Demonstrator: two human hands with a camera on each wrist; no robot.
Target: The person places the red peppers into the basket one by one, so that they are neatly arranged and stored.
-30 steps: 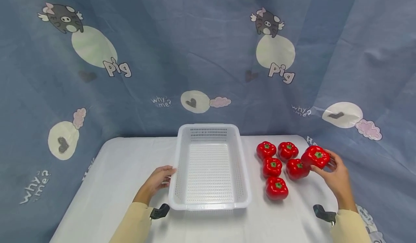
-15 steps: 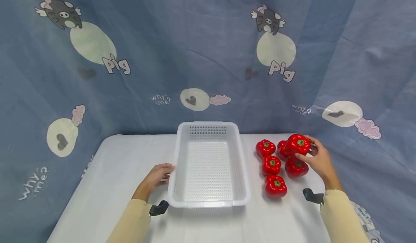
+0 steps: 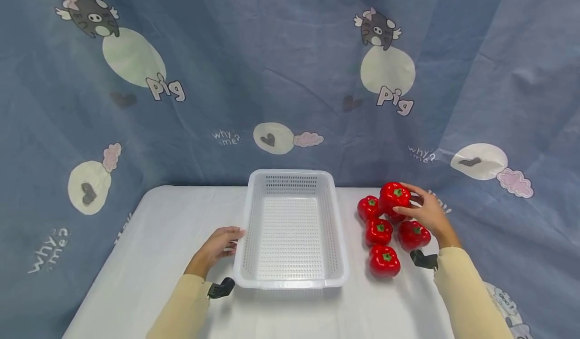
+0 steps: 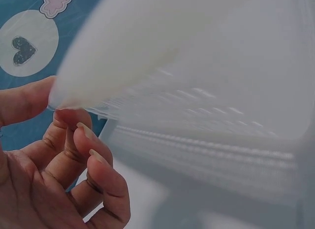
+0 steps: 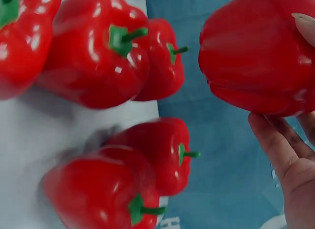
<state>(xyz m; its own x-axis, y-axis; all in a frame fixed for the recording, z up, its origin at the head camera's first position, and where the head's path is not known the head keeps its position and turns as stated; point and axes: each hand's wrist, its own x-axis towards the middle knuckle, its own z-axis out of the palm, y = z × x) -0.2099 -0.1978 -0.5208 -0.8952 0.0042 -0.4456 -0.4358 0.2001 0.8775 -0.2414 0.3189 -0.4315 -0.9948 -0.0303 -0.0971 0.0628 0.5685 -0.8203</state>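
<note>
My right hand (image 3: 426, 215) holds a red bell pepper (image 3: 392, 197) by its side, raised over the back of the pepper group. In the right wrist view this bell pepper (image 5: 256, 54) is clear of the others, with fingers beneath it and a thumb on top. Several more red peppers with green stems lie on the table, such as the front pepper (image 3: 384, 261) and the right one (image 3: 414, 235); one behind is mostly hidden by the held pepper. My left hand (image 3: 218, 247) pinches the left rim of a white plastic basket (image 3: 290, 241) between thumb and fingers (image 4: 106, 182).
A white-covered table (image 3: 181, 218) bears the basket in the middle and the peppers to its right. Behind and around it hangs a blue patterned curtain (image 3: 290, 77), close to the table's back edge. Inside the basket only its perforated floor shows.
My right hand has carried the held pepper leftward and toward the back, from beyond the right pepper to over the back ones. My left hand stays on the basket rim.
</note>
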